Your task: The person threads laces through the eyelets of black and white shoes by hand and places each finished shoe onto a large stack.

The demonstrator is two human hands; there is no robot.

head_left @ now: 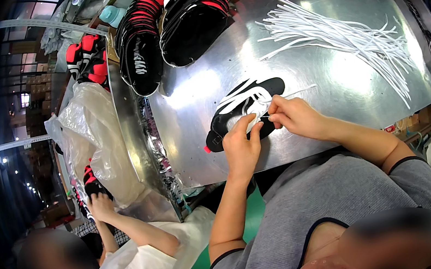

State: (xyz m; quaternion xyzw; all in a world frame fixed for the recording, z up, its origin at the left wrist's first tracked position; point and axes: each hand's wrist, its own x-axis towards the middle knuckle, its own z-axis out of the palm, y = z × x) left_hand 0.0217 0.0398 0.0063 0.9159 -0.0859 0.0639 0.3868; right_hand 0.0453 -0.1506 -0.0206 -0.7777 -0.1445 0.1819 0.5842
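Note:
A black shoe upper [216,124] with white stripes and a small red tab lies on the metal tabletop, a white shoelace [260,100] partly threaded through its front opening. My left hand [242,144] grips the upper near that opening, thumb and fingers bent around its white middle part. Thumb and forefinger of my right hand [298,117] are pinched together on the lace at the other edge of the opening; the bit between the fingertips is mostly hidden. One loose lace end stretches out to the right on the metal.
A bundle of white laces [334,35] is spread at the back right of the metal table [192,165]. Stacked black and red uppers [140,51] line its far left edge. At left, beside a plastic bag [91,130], a co-worker's hands [101,205] hold a black and red upper.

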